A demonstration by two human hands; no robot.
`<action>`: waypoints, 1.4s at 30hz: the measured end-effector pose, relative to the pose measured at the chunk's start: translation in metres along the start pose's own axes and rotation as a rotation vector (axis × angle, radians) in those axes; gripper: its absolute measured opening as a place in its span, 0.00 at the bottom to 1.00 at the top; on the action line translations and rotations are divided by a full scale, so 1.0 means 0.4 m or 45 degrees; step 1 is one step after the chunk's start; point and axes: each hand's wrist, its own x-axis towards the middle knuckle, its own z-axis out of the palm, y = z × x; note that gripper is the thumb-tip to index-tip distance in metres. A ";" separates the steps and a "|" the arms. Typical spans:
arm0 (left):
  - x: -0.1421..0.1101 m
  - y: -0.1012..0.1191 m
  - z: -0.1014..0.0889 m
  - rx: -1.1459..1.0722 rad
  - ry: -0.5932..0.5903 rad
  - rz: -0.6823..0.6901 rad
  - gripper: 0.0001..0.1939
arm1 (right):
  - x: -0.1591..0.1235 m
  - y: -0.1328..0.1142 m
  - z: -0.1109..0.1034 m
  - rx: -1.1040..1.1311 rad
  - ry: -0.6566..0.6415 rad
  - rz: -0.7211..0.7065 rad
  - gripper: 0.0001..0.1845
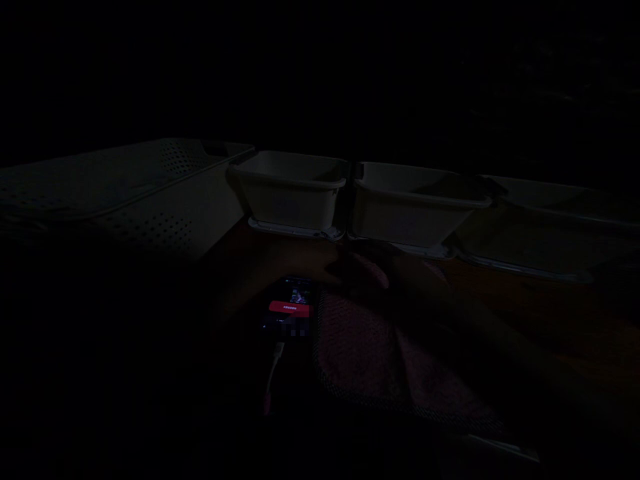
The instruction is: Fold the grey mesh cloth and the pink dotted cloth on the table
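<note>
The scene is very dark. A pinkish cloth (357, 347) with a stitched edge lies on the brown surface in front of me. My left hand (325, 261) reaches in from the left to the cloth's far left part. From the right, my right hand (407, 267) comes over the far part of the same cloth. Both hands are close together, and shadow hides their fingers, so I cannot tell whether they grip the cloth. Beside the cloth's left edge lies a phone (289, 308) with a lit screen and a red band across it.
A pale cable (275, 360) runs from the phone's near end. At the left stands a perforated light basket (210, 213). Along the back are a pale bin (290, 200), a second bin (400, 217) and a third bin (540, 240) at the right.
</note>
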 end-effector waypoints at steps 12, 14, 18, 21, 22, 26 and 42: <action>0.001 0.000 0.013 0.235 -0.184 0.016 0.43 | 0.006 0.064 0.105 0.054 -0.011 -0.160 0.40; 0.001 -0.002 0.012 0.221 -0.187 0.022 0.45 | 0.010 0.068 0.109 0.033 0.005 -0.170 0.34; 0.001 0.001 0.009 0.237 -0.186 0.034 0.45 | 0.017 0.073 0.119 -0.063 0.028 -0.176 0.28; 0.000 0.008 0.005 0.265 -0.198 0.030 0.46 | 0.019 0.075 0.126 -0.119 0.014 -0.129 0.27; -0.001 0.010 0.003 0.272 -0.210 0.028 0.46 | 0.019 0.074 0.126 -0.113 0.009 -0.123 0.26; -0.003 0.022 -0.006 0.283 -0.230 0.014 0.43 | 0.017 0.061 0.114 -0.056 0.034 -0.134 0.27; 0.007 0.013 0.004 0.254 -0.324 -0.079 0.63 | 0.003 -0.002 0.083 -0.265 -0.228 -0.042 0.19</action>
